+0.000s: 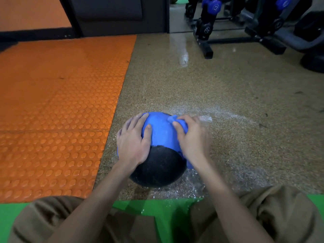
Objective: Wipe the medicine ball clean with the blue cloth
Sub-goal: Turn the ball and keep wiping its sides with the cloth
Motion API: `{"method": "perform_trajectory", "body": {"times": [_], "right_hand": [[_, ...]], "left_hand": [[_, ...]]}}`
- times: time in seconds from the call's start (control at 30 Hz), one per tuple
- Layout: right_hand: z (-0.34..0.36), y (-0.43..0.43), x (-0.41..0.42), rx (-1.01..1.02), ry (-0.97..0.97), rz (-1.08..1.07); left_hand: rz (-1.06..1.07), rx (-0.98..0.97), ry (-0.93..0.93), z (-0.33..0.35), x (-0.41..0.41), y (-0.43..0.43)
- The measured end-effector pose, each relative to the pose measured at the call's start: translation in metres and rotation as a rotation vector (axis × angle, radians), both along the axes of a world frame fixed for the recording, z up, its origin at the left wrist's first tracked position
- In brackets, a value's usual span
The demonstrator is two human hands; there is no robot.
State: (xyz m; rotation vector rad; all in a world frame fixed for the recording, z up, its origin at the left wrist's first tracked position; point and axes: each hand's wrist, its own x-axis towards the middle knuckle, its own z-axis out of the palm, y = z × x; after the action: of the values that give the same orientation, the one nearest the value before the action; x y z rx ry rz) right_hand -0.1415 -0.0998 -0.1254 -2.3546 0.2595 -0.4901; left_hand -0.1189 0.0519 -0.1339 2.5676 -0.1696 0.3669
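Note:
The medicine ball (161, 165), blue on its far half and black on its near half, sits on the speckled floor just in front of my knees. My left hand (134, 142) rests on the ball's left side with fingers spread and the thumb lying across the blue part. My right hand (192, 139) grips the bunched blue cloth (180, 124) against the ball's upper right side. This hand is slightly blurred. A tail of the cloth shows below the wrist, and the rest is hidden under the palm.
An orange studded mat (57, 111) covers the floor to the left. A black dumbbell rack (206, 37) with blue weights stands at the far right. A green mat (157, 213) lies under my legs. The floor around the ball (201, 188) glistens wet.

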Motion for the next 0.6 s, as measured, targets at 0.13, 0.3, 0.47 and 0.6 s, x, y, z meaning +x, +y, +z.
{"method": "perform_trajectory", "body": {"times": [0.13,0.3,0.47,0.6], "right_hand": [[0.000,0.018,-0.018,-0.144,-0.201,0.064],[-0.013,-0.030,0.025,0.218,0.184,-0.045],[0.007,0.004,-0.002,-0.071,-0.024,0.036],[-0.005,-0.004,0.001,0.017,-0.052,0.041]], "left_hand": [[-0.079,-0.020,0.023,-0.001,0.010,0.008],[-0.069,0.003,0.007,0.000,0.008,0.002],[-0.102,0.033,0.004,0.002,0.016,-0.005],[-0.151,0.034,0.002,0.001,0.017,-0.003]]}}
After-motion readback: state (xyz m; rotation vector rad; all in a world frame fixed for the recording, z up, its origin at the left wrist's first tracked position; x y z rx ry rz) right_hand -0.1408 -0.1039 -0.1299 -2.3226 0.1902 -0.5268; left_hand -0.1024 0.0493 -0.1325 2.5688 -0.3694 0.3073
